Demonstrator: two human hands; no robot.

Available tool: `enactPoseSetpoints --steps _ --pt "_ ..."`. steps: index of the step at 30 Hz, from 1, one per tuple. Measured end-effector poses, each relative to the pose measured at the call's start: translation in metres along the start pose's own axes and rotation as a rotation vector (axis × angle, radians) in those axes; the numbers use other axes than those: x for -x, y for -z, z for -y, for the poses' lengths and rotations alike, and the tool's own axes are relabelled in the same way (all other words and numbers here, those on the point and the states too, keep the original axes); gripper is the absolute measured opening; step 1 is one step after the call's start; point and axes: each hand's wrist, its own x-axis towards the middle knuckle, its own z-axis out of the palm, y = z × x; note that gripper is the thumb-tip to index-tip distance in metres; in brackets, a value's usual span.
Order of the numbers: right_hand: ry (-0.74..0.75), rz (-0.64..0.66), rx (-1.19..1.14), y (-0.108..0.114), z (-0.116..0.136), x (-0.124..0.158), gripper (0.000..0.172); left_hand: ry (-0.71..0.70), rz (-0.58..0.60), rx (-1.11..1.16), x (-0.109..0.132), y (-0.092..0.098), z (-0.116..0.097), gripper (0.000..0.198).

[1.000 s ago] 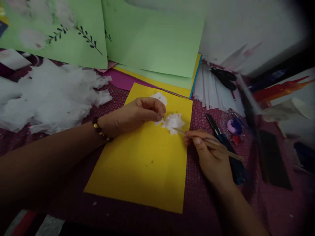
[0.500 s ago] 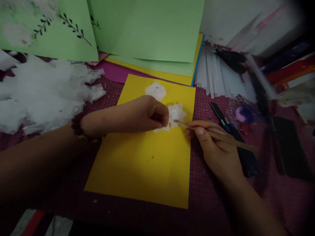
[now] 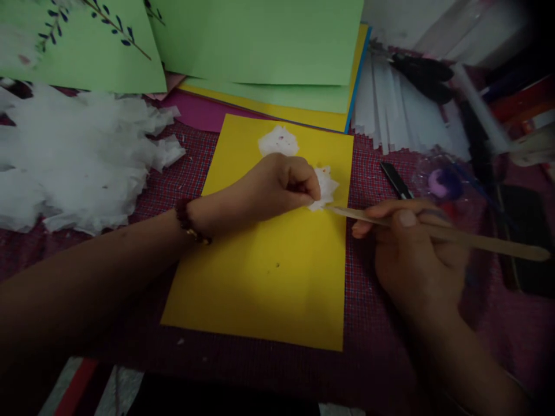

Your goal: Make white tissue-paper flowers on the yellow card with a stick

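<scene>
My left hand [image 3: 281, 188] is closed in a pinch at the left edge of a white paper flower [image 3: 326, 188] on a yellow sheet [image 3: 255, 294]. What its fingertips hold, if anything, is hidden. In my right hand [image 3: 416, 254] is a thin wooden stick [image 3: 489, 241]; its narrow tip lies just below and to the right of that flower. Whether the tip touches the paper I cannot tell. A second white paper flower [image 3: 278, 140] with small dark specks sits higher on the sheet, partly behind my left hand.
Torn white tissue pieces [image 3: 87, 162] pile up on the left. Green sheets [image 3: 260, 46], one with a leafy branch, lie at the back. White strips [image 3: 385, 104], black-handled scissors [image 3: 425, 75], a cutter knife [image 3: 395, 178] and a dark phone-like slab [image 3: 526, 242] are on the right.
My right hand has drawn the stick back to the right, off the flower. My left hand has shifted right, covering more of the flower's left side. The view has shifted slightly.
</scene>
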Motion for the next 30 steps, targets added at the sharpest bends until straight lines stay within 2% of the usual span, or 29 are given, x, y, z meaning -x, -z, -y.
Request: enactPoseSetpoints --steps 4,7,9,11,13,17,20,23,28,29,30 --pt "-0.043 -0.014 -0.112 -0.001 -0.005 -0.002 0.021 0.118 0.138 0.256 0.006 0.021 -0.013 0.01" --pt "-0.071 0.018 -0.135 -0.001 -0.007 -0.003 0.019 0.119 0.233 0.222 0.008 0.028 -0.019 0.015" --pt "-0.077 0.061 -0.073 0.0 -0.006 -0.003 0.02 0.051 0.293 0.13 0.006 0.023 -0.016 0.014" --pt "-0.06 0.112 -0.024 0.0 -0.004 -0.002 0.02 -0.049 0.271 -0.024 0.005 0.015 -0.009 0.014" --pt "-0.021 0.151 0.03 0.001 -0.002 -0.002 0.019 -0.113 0.191 -0.148 0.004 0.007 -0.001 0.015" --pt "0.068 0.151 0.187 0.001 0.0 -0.003 0.019 -0.111 0.126 -0.186 0.004 0.002 0.008 0.014" --pt "0.092 0.128 0.229 0.0 0.0 -0.005 0.019 -0.119 0.15 -0.241 0.003 0.006 0.007 0.01" --pt "0.111 0.122 0.204 -0.001 0.0 -0.007 0.019 -0.145 0.227 -0.287 0.004 0.013 0.002 0.01" --pt "0.084 0.099 0.145 -0.002 0.0 -0.009 0.02 -0.184 0.529 -0.274 0.012 0.019 -0.02 0.012" --pt "0.084 0.096 0.138 -0.002 0.0 -0.009 0.021 -0.195 0.531 -0.276 0.013 0.017 -0.023 0.013" --pt "0.085 0.091 0.134 -0.002 0.0 -0.01 0.021 -0.216 0.483 -0.289 0.013 0.013 -0.023 0.013"
